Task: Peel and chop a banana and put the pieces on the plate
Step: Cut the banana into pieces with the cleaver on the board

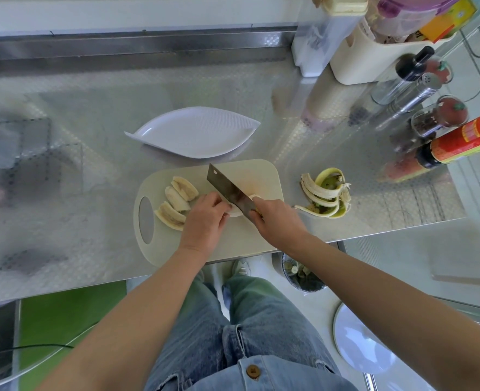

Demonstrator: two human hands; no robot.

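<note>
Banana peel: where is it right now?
In the head view, the banana peel lies on the metal counter, just right of the cutting board and nearer the person than the red-labelled bottle.

Open counter [86, 193] left of plate [148, 131]; bottles [410, 98] right.

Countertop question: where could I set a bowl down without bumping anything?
The widest bare counter lies left of the leaf-shaped plate and the cutting board. Another patch runs behind the plate to the back rail. Crowded: the right side, with sauce bottle, shakers and banana peel, and the board, under cleaver and banana pieces.
</note>
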